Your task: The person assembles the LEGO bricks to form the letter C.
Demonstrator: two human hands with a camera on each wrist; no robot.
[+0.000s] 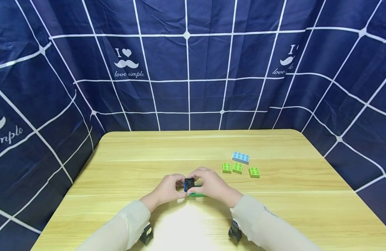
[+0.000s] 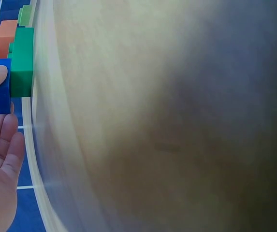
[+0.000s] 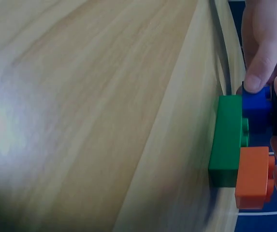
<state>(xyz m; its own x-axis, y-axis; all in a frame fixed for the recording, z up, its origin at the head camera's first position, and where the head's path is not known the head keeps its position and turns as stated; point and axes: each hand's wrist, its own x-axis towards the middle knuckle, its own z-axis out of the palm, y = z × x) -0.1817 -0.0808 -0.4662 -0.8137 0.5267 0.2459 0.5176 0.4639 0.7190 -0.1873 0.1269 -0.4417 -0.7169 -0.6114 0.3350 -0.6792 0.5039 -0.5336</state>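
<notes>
Near the middle of the table, a small stack of toy building bricks is between both hands. At its bottom lies a green brick (image 3: 227, 140), with a blue brick (image 3: 256, 108) and an orange brick (image 3: 252, 176) on it. On the blue one is a black brick (image 1: 189, 183) with its studs up; whether it is fully seated I cannot tell. My left hand (image 1: 164, 190) holds the blue brick, thumb on its near side. With thumb and fingers, my right hand (image 1: 213, 184) pinches the black brick from the right. The right fingers partly hide the orange brick from the head view.
Right of the hands, several loose bricks lie on the wooden table (image 1: 133, 150): a light blue brick (image 1: 240, 157) and lime green bricks (image 1: 237, 168). A dark blue curtain (image 1: 205, 62) with white lines hangs behind the table and along both sides.
</notes>
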